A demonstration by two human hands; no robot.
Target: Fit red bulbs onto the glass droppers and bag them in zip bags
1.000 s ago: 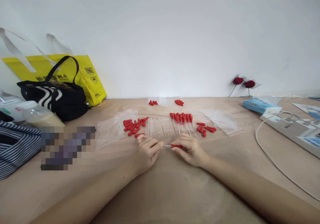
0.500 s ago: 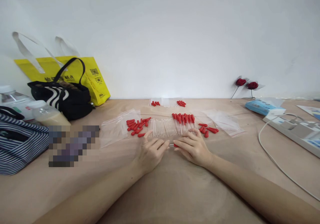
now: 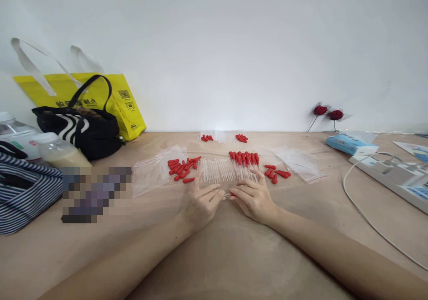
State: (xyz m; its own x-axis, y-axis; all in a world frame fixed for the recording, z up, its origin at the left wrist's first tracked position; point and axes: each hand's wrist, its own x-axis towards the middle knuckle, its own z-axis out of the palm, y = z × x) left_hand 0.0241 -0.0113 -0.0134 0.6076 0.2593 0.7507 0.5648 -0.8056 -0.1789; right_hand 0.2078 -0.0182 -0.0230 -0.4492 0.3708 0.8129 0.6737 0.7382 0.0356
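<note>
My left hand (image 3: 204, 205) pinches a thin clear tube (image 3: 228, 195), most of it hidden by the fingers. At the tube's right end my right hand (image 3: 254, 199) grips a red rubber bulb (image 3: 232, 195), only partly showing. Just beyond the hands lies a row of clear tubes (image 3: 217, 170). Tubes capped with red bulbs (image 3: 244, 158) lie to the right of that row. Loose red bulbs (image 3: 182, 168) are scattered on the left, and several more red bulbs (image 3: 276, 173) on the right.
Clear plastic bags (image 3: 150, 170) lie left, with more bags (image 3: 301, 164) right. Farther back is a bag with red bulbs (image 3: 241, 138). A yellow bag (image 3: 129, 113), black bag (image 3: 96, 135) and bottle (image 3: 63, 153) stand left; a blue pack (image 3: 351, 144) and power strip (image 3: 394, 175) lie right.
The two hands are slightly closer together, and less of the tube and red bulb shows between them. The whole view has shifted slightly.
</note>
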